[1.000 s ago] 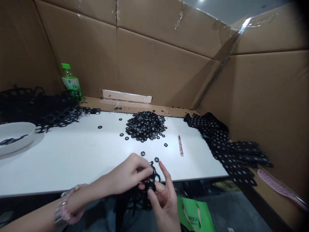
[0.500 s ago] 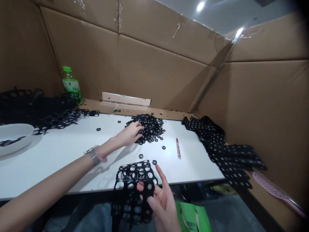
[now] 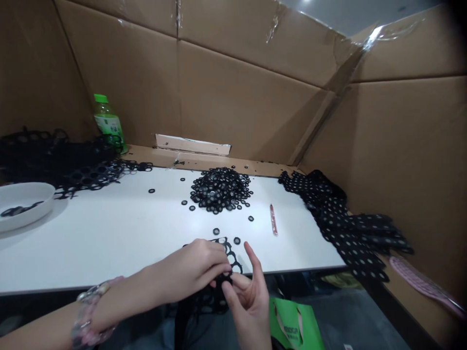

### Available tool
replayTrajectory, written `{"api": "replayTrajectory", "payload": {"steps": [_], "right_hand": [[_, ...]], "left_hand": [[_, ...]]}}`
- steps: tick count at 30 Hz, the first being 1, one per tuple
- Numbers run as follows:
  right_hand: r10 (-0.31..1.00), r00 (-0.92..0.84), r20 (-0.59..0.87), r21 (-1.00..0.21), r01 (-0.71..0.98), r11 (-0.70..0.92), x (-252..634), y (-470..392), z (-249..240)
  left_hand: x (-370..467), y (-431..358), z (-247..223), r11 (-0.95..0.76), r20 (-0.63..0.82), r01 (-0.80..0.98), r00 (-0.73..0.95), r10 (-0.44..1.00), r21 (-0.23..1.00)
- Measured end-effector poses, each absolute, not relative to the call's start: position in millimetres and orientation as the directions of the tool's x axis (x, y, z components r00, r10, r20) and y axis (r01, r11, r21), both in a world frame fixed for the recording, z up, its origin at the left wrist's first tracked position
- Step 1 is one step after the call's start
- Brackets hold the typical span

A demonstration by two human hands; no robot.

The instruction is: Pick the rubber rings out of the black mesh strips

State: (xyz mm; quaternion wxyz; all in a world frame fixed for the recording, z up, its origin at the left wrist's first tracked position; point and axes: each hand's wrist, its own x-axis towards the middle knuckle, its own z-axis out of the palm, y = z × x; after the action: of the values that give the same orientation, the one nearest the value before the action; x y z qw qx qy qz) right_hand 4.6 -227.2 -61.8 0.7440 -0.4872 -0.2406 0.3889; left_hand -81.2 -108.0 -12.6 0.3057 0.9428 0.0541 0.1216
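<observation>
My right hand (image 3: 251,304) grips a black perforated sheet (image 3: 209,302) at the table's front edge. Thumb and lower fingers pinch it, while the index finger points up. Most of the sheet is an open net of round holes, and it hangs below the table edge. My left hand (image 3: 202,265), wearing a beaded bracelet, is closed on the same sheet right beside the right fingertips. Its fingers hide the exact spot they pinch. Beyond the hands lies a heap of small black rings (image 3: 219,189) with pale centres. A loose ring (image 3: 237,240) sits close to the right index finger.
At left are a white bowl (image 3: 27,223) with black pieces, a tangle of black netting (image 3: 58,160) and a green-capped bottle (image 3: 108,124). Rightward lie a red pen (image 3: 273,221), dotted black sheets (image 3: 328,214) and a pink hairbrush (image 3: 416,279). Cardboard walls (image 3: 237,87) surround the white table (image 3: 109,233).
My left hand has come back from the ring heap to the sheet and closed on it beside the right hand. Rings now lie loose left of the heap. My right hand keeps its hold.
</observation>
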Motion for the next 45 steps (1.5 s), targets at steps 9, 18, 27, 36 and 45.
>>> {"api": "replayTrajectory", "payload": {"steps": [9, 18, 27, 36, 45], "right_hand": [[0.833, 0.537, -0.133, -0.888, -0.438, 0.142, 4, -232, -68], [0.886, 0.459, -0.061, -0.831, -0.515, 0.21, 12, -225, -66], [0.8, 0.6, 0.006, -0.924, -0.303, 0.234, 10, -223, -68], [0.803, 0.593, -0.049, -0.913, -0.353, 0.205, 7, -227, -63], [0.883, 0.466, -0.064, -0.797, -0.556, 0.236, 7, -223, -73]], "left_hand": [[-60, -2, -4, -0.86, 0.569, 0.37, 0.644, 0.511, 0.352], [-41, -15, -9, -0.918, 0.426, 0.176, 0.843, 0.327, 0.356], [-84, -104, 11, -0.88, 0.182, -0.027, 0.981, 0.068, 0.474], [-71, -80, -1, -0.723, 0.338, 0.112, 0.828, 0.447, 0.682], [-23, 24, -13, -0.869, 0.463, 0.405, 0.736, 0.494, 0.283]]}}
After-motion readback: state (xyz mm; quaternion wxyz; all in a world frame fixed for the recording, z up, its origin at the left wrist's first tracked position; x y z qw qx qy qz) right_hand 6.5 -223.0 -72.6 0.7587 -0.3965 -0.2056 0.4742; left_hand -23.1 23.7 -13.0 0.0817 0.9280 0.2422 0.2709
